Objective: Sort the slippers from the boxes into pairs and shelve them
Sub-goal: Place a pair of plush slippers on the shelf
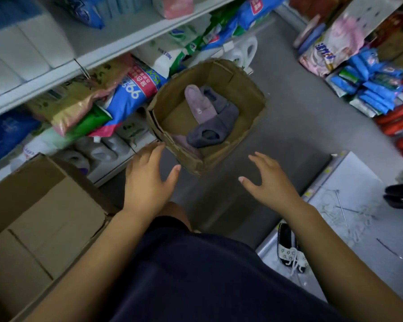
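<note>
While both bare hands hover spread and empty above the grey floor, the open brown cardboard box (206, 117) holding the slippers sits just ahead of them, its near corner pointing back between the two. The left hand (149, 180) is the nearer one, its fingertips almost at the box's near-left wall, though contact cannot be confirmed; the right hand (269, 182) hangs clear of the near-right wall. Inside, a mauve fabric slipper (199, 104) lies with its long axis running from the far wall towards the near-right wall, resting over a dark grey fabric slipper (219, 108); a second dark grey slipper (206, 135) lies crosswise near the near corner, and a second mauve one (184, 142) shows partly against the near-left wall. By my count: four slippers, two of each colour, likely two pairs. A larger plain cardboard box (40, 219) stands to the left.
</note>
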`<state>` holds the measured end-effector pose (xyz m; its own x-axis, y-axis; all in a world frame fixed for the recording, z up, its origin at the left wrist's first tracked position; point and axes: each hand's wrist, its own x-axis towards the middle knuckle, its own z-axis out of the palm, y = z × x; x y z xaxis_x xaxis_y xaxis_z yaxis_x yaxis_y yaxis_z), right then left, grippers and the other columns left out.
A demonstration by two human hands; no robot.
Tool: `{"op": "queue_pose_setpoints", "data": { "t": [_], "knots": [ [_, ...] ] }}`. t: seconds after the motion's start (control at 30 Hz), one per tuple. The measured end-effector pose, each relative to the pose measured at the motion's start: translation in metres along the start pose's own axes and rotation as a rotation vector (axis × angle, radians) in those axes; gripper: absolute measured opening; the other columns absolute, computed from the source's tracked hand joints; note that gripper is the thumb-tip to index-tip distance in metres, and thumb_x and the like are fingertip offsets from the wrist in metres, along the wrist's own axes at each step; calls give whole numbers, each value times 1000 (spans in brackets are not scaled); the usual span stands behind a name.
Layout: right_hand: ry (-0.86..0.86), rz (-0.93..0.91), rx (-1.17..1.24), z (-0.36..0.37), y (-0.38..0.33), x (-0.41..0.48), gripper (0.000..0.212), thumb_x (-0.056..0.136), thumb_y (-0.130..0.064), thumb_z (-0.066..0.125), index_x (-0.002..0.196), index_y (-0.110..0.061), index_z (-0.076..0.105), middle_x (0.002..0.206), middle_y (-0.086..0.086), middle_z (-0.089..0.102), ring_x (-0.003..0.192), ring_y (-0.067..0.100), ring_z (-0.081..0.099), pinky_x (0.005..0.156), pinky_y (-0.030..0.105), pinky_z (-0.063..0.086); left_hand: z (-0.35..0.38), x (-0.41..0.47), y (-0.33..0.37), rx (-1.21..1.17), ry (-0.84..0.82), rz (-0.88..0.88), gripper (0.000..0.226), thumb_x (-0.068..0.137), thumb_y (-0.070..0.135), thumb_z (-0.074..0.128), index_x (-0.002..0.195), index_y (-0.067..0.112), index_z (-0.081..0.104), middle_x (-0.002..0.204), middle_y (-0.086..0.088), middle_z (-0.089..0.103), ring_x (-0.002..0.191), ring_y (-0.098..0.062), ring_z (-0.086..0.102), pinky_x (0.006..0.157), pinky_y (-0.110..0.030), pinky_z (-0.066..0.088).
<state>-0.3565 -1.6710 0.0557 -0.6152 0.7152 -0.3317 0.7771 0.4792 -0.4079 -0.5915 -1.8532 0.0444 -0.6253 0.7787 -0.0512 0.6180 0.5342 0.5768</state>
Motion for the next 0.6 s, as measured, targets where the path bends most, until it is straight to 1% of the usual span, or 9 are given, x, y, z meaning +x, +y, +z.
{"op": "queue_pose_setpoints", "data": {
  "t": [0.13,0.23,0.27,0.33,0.4,0.43,0.5,0.57,0.6],
  "knots": [
    [-40,-8,20,-11,12,57,69,94,-48,61,151,-18,39,162,1,27,150,19,19,116,34,27,7,42,5,16,-33,-60,67,91,53,54,143,12,51,143,-13,55,132,-33,51,109,-52,43],
    [-73,-11,15,-20,12,113,68,95,-47,61,151,-16,39,161,3,29,149,21,21,117,37,28,17,82,8,4,-65,-129,64,94,49,60,144,11,51,145,-14,54,135,-33,48,112,-49,39],
    [-81,-7,5,-24,13,132,68,95,-47,60,151,-15,39,160,4,30,149,22,22,117,38,29,23,98,8,-11,-74,-141,64,93,50,60,143,11,52,143,-14,55,132,-34,50,112,-48,40],
    [-114,19,-12,-33,17,169,68,95,-44,61,150,-12,38,156,8,35,146,25,27,115,38,32,37,133,7,-15,-97,-122,70,88,56,53,139,9,56,136,-16,60,125,-35,55,106,-46,45],
    [-176,64,-24,-39,24,205,67,94,-39,64,149,-12,40,151,10,41,142,29,33,112,38,37,51,165,4,-10,-134,-137,76,84,61,47,134,6,59,130,-19,64,121,-37,59,101,-49,49],
    [-208,76,-45,-41,29,220,66,93,-38,64,149,-12,40,151,12,42,142,31,35,112,38,38,58,179,3,2,-181,-156,77,83,63,45,133,6,60,129,-19,65,119,-38,60,99,-51,50],
    [-264,70,-119,-44,41,252,65,96,-39,63,149,-9,40,156,14,37,143,34,33,113,39,37,72,205,5,20,-294,-195,71,85,64,46,131,10,59,129,-19,64,117,-40,61,95,-49,51],
    [-333,110,-164,-46,54,285,64,98,-39,60,149,-7,39,156,15,35,143,35,33,114,41,35,93,223,2,41,-410,-259,56,93,57,56,129,14,56,133,-20,60,113,-42,62,91,-46,50],
    [-361,139,-164,-46,59,303,64,97,-39,60,149,-8,40,155,16,35,142,35,35,114,43,35,103,231,-1,38,-434,-290,51,95,52,59,130,15,54,134,-21,59,111,-43,62,91,-46,50]
  ]
}}
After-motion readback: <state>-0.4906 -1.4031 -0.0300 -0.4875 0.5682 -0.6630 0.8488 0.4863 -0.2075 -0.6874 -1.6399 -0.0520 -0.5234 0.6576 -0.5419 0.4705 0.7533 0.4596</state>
